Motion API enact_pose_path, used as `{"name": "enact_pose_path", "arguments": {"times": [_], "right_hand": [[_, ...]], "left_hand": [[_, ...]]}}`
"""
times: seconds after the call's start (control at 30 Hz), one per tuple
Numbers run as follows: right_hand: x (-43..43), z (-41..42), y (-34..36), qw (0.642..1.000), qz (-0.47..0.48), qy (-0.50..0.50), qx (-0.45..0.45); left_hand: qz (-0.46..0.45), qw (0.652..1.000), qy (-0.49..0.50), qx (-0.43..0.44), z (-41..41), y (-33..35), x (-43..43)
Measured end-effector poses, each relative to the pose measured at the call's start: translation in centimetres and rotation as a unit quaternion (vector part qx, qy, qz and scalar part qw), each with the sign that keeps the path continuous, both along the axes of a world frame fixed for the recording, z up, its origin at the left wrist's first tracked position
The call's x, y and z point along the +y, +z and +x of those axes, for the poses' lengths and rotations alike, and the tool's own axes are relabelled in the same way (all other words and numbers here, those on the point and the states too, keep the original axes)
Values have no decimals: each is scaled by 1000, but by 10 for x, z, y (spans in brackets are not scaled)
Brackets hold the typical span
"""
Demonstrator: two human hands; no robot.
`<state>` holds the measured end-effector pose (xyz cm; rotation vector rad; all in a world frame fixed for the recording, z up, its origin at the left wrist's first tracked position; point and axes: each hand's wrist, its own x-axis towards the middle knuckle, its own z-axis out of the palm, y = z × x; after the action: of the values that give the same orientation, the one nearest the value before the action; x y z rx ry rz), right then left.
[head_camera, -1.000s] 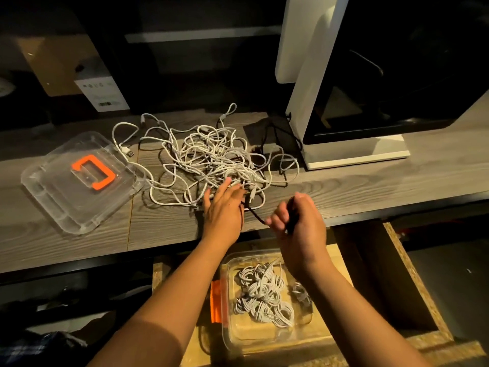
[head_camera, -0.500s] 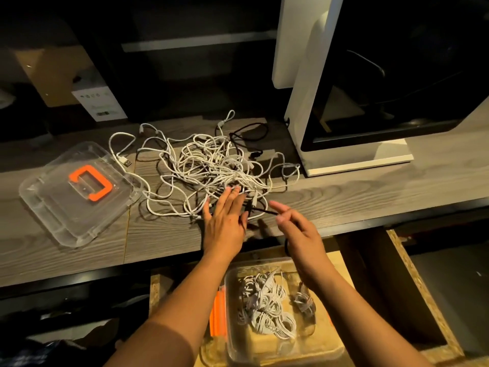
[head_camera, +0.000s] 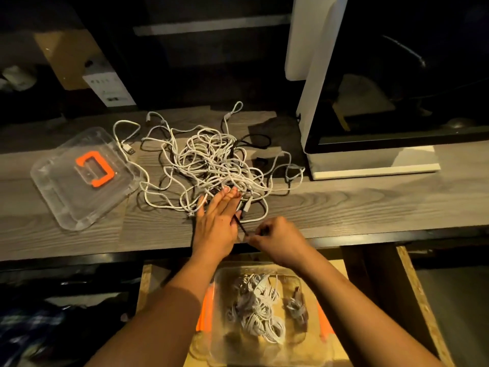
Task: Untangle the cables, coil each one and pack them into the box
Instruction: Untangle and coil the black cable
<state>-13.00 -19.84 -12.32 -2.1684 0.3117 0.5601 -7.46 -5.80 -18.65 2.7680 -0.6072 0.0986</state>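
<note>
**Q:** While the left hand (head_camera: 218,221) still lies flat, fingers straight, pressing the near edge of the tangle (head_camera: 211,165), what has changed?

**A:** The right hand (head_camera: 277,241), whose fingers were stretched out half a second ago, now pinches the black cable (head_camera: 240,225) just near-right of the tangle.

**Q:** Significance?

**A:** Probably one strand is being drawn free, with coiling to follow. The box (head_camera: 238,350), nearer than the tangle and lower, already holds white coils (head_camera: 260,311). Its lid (head_camera: 66,197) lies left of the tangle.
</note>
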Motion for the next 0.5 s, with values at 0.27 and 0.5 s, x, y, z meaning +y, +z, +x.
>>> {"name": "enact_pose_path", "arguments": {"times": [0.27, 0.5], "right_hand": [[6, -5, -16, 991, -30, 87, -94], [13, -17, -21, 989, 16, 149, 20]], "left_hand": [[-23, 999, 10, -37, 3, -10, -2], [-49, 997, 14, -62, 6, -12, -3]]}}
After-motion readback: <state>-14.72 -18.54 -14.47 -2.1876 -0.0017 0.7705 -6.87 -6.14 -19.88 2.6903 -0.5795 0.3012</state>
